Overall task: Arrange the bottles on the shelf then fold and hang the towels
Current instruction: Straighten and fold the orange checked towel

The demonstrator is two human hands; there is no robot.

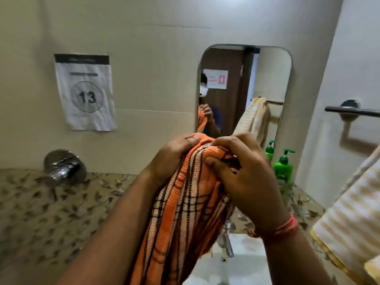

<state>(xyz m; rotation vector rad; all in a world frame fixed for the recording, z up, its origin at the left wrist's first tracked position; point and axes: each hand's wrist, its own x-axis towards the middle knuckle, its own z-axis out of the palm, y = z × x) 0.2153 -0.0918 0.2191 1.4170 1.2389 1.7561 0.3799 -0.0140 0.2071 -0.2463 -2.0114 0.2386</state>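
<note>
Orange woven towel with black and cream stripes point(185, 212): held up at chest level in front of the wall mirror point(246, 79), its length hanging down between the forearms. Left hand point(172, 159) grips the upper left edge, fingers curled over the cloth. Right hand point(244, 173) pinches the bunched upper right edge, fingers point(218, 165) closed on the fabric; a red thread band sits on that wrist. Green pump bottle point(283, 167) stands on the leaf-patterned stone bench point(51, 212) just beside the mirror. Yellow-and-white striped towel point(349, 223) hangs at the right edge below the dark metal towel bar point(353, 111). White paper sign marked 13 point(85, 93) is fixed to the wall, above a chrome wall tap point(61, 168).
</note>
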